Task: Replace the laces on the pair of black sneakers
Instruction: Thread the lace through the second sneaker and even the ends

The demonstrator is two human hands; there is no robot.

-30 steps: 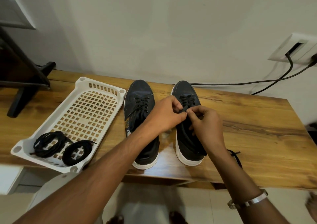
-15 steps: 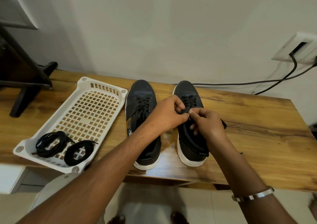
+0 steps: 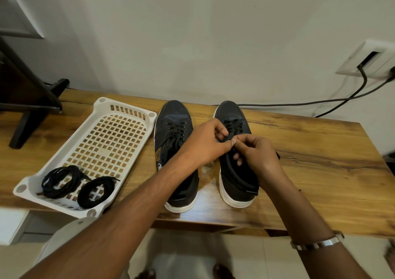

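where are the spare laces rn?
Head view, lower left: two coiled spare laces lie side by side in the near end of the white basket, left of the left sneaker.

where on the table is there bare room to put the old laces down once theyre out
Bare wood lies right of the right sneaker, out to the table edge. The far half of the white basket is free too. It is crowded between the sneakers, where both hands work, and around the coiled laces at the basket's near end.
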